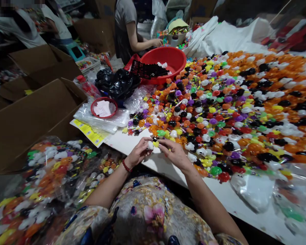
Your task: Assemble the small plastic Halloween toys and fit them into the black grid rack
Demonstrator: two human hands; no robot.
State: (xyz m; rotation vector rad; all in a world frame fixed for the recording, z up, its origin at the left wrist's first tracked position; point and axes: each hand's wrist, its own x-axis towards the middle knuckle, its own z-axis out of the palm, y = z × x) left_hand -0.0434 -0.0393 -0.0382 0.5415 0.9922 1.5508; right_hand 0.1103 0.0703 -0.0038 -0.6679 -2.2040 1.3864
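Over the near edge of the white table, my left hand [139, 151] is closed on a few small plastic figures. A white figure [150, 145] shows at its fingertips, with a yellow figure [155, 144] and a black figure [154, 139] right beside it. From the other side, my right hand [175, 153] has its fingers bent around the yellow and black ones. Whether these pieces are joined cannot be made out. Just beyond my hands spreads a big pile of similar figures [209, 112] in orange, white, black, purple, green, red and yellow.
A red basin [173, 64] holds black pieces. Left of the pile are a small red basket [104, 115] of paper slips, clear bags [104, 123] and yellow labels [89, 132]. Cardboard boxes [33, 122] and bagged figures [48, 173] lie at left. A co-worker [127, 30] sits across.
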